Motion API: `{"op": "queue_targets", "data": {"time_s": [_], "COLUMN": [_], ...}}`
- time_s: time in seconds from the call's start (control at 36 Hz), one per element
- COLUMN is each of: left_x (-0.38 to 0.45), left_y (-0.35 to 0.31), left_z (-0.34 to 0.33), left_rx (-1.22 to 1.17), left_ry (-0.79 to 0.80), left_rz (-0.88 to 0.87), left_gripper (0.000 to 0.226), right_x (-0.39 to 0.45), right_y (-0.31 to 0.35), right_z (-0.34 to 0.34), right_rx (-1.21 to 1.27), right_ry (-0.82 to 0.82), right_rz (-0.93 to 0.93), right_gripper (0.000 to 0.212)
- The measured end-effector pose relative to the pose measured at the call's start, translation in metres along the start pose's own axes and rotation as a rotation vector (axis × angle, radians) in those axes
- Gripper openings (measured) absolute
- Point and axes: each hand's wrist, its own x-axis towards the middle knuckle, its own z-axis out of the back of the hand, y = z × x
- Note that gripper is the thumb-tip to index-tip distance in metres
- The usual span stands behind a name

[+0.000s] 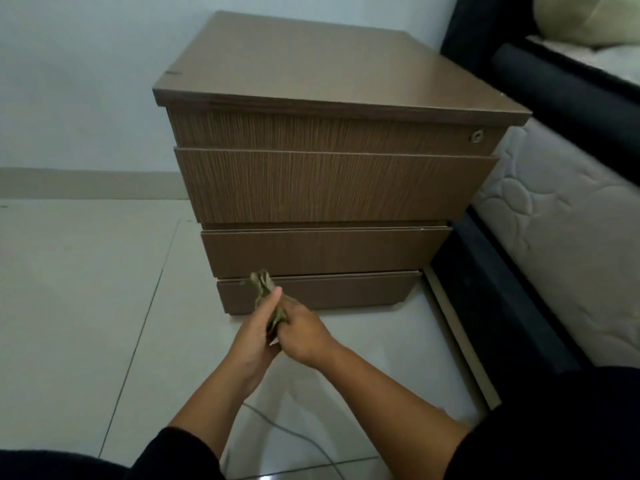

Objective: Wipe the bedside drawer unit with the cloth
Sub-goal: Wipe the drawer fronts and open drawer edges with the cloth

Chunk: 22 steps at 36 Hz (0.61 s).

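A brown wooden bedside drawer unit (329,181) stands on the tiled floor against the wall, with several drawer fronts and a small lock at the top right. In front of its lowest drawer, both my hands hold a small bunched olive-green cloth (265,289). My left hand (258,327) grips it from the left with the thumb raised along it. My right hand (304,336) grips its lower part from the right. The cloth's tip sticks up near the lowest drawer's left top edge; whether it touches the drawer I cannot tell.
A bed with a dark frame (540,95) and white quilted mattress (568,244) stands close on the right of the unit. A pale cable (298,438) lies on the light floor tiles (86,289) near my arms. A white wall (76,81) is behind.
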Motion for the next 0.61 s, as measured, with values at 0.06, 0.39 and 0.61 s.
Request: {"op": "queue_targets", "data": {"time_s": [0.06, 0.39, 0.61], "left_x": [-0.002, -0.017, -0.026], "left_y": [0.001, -0.010, -0.021], "left_z": [0.000, 0.009, 0.016], "left_rx": [-0.052, -0.169, -0.108], "left_ry": [-0.028, 0.043, 0.050], "left_rz": [0.006, 0.001, -0.067], "left_gripper": [0.037, 0.026, 0.025], "right_x": [-0.008, -0.026, -0.022], "right_y": [-0.001, -0.010, -0.012], "right_z": [-0.003, 0.025, 0.038], "right_rx": [-0.133, 0.494, 0.873], "right_ry": [0.052, -0.400, -0.202], "right_rz": [0.060, -0.253, -0.282], "right_gripper": [0.064, 0.059, 0.036]}}
